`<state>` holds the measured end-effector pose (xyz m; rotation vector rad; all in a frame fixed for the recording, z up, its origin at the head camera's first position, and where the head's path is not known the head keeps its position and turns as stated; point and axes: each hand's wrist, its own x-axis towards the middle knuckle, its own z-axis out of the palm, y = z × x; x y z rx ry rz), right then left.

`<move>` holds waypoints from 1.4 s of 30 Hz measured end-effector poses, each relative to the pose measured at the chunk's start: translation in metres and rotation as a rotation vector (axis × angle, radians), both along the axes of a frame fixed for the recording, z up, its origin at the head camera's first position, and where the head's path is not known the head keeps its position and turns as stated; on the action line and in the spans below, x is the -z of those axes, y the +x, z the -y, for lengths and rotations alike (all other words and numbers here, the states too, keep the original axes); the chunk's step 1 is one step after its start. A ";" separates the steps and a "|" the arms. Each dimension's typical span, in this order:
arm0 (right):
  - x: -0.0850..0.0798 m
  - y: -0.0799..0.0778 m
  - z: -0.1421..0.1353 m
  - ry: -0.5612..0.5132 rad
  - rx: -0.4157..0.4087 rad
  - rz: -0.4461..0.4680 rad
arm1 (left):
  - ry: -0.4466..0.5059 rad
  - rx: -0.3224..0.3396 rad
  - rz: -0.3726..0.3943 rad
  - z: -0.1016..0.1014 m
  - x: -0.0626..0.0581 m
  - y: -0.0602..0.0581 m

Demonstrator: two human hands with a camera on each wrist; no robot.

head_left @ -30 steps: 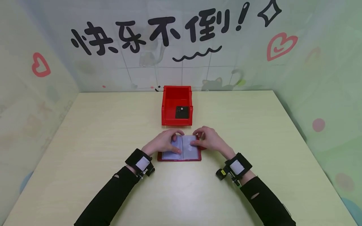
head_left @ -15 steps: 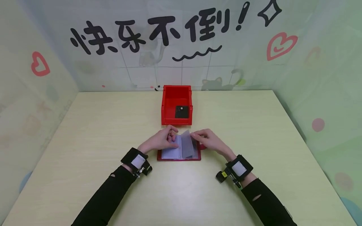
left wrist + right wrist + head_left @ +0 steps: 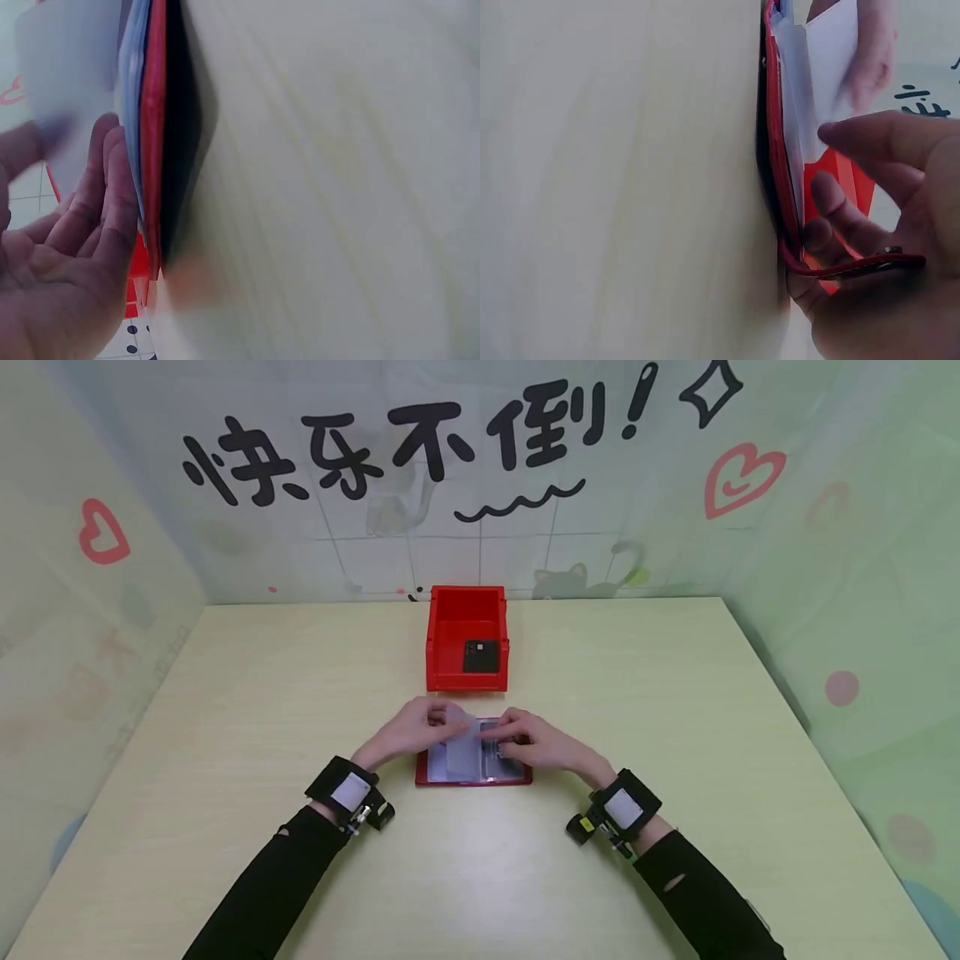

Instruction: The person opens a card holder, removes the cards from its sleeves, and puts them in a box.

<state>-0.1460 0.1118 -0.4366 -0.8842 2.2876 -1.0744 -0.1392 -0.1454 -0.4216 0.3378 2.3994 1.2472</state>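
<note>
A red card holder [image 3: 474, 783] with clear plastic pages lies spread on the table. One translucent page [image 3: 463, 758] stands raised over its left half. My left hand [image 3: 408, 727] holds this page between thumb and fingers; in the left wrist view the page [image 3: 67, 67] is blurred and the thumb tip shows through it. My right hand [image 3: 543, 742] hovers over the right half, fingers apart and loosely bent, the index fingertip close to the turned page. Beneath those fingers a dark card-like insert [image 3: 501, 767] shows. The holder's red snap strap [image 3: 855, 266] sticks out by my right palm.
Just behind the holder stands a red bin [image 3: 467, 683] with a flat black item [image 3: 480, 657] inside. The pale tabletop [image 3: 480, 877] runs back to a printed wall sheet [image 3: 285, 560], with side sheets left and right.
The translucent page has swung from the right half over to the left. My left hand has shifted slightly left and now holds it; my right hand has let go of the page.
</note>
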 end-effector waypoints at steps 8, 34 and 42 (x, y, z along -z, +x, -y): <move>-0.005 -0.003 -0.011 0.171 0.165 -0.113 | -0.102 -0.111 -0.044 -0.002 -0.007 0.005; -0.003 -0.008 -0.018 0.196 0.162 -0.070 | -0.222 -0.018 -0.182 -0.040 0.001 0.013; -0.005 -0.007 -0.017 0.207 0.172 -0.081 | -0.202 -0.026 -0.121 -0.039 -0.002 0.008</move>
